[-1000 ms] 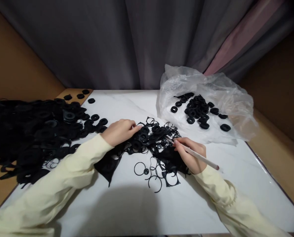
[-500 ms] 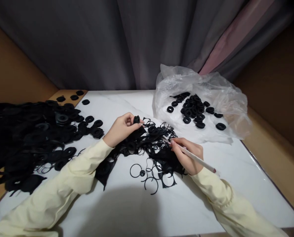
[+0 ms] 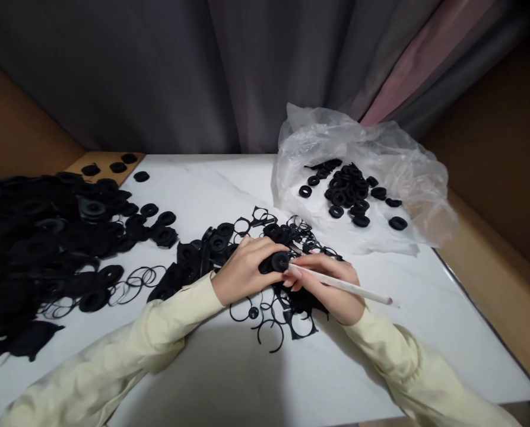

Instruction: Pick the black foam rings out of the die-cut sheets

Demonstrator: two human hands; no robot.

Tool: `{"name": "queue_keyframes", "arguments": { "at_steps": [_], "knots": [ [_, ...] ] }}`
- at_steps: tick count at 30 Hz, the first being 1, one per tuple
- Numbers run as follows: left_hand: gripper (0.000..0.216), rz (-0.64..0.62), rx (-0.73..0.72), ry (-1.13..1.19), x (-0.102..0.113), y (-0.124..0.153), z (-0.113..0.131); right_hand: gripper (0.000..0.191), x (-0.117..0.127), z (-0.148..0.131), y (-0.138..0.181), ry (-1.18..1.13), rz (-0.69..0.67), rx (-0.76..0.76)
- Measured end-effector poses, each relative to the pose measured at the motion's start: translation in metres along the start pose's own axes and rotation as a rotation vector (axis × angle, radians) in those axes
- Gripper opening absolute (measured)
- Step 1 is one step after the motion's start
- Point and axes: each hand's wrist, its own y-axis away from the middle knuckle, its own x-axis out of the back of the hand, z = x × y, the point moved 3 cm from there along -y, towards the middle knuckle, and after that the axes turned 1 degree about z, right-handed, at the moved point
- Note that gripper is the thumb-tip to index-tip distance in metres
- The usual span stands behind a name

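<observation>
Between the thumb and fingers of my left hand (image 3: pixel 247 267) is a black rubber ring (image 3: pixel 280 261), its round face turned to the right. My right hand (image 3: pixel 331 284) grips a thin white pen-like tool (image 3: pixel 354 287) whose near end slants down to the right. The tool's far tip meets the ring or lies just beside it; the exact contact is too small to tell. Beneath both hands spreads a pile of black rubber scraps (image 3: pixel 307 240), with thin cut loops (image 3: pixel 271 336) in front of it.
At the left lies a large heap of black rubber pieces (image 3: pixel 37 237), partly over a brown board (image 3: pixel 113 163). A clear plastic bag (image 3: pixel 407 172) with several black rings stands at the back right on the white table (image 3: pixel 211 373). Grey curtain (image 3: pixel 158 77) hangs behind.
My left hand has moved right and down, bringing a black ring to the tool. My right hand has turned slightly, its tool now at the ring instead of over the scraps.
</observation>
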Motion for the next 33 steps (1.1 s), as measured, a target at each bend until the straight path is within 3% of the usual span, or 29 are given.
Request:
{"name": "queue_keyframes", "arguments": {
  "at_steps": [8,22,33],
  "knots": [
    [0.027,-0.009,-0.059,0.023,-0.0075,0.0057,-0.0025,0.011,-0.0010,0.0071,0.0052,0.273,-0.013,0.178],
    [0.025,0.048,-0.074,0.015,-0.0086,0.0055,-0.0014,0.012,0.0006,0.0045,0.0059,0.352,-0.009,0.219],
    [0.028,0.102,-0.138,-0.030,-0.0106,0.0067,-0.0027,0.012,-0.0014,0.0012,0.0073,0.409,-0.032,0.383]
  ]
}}
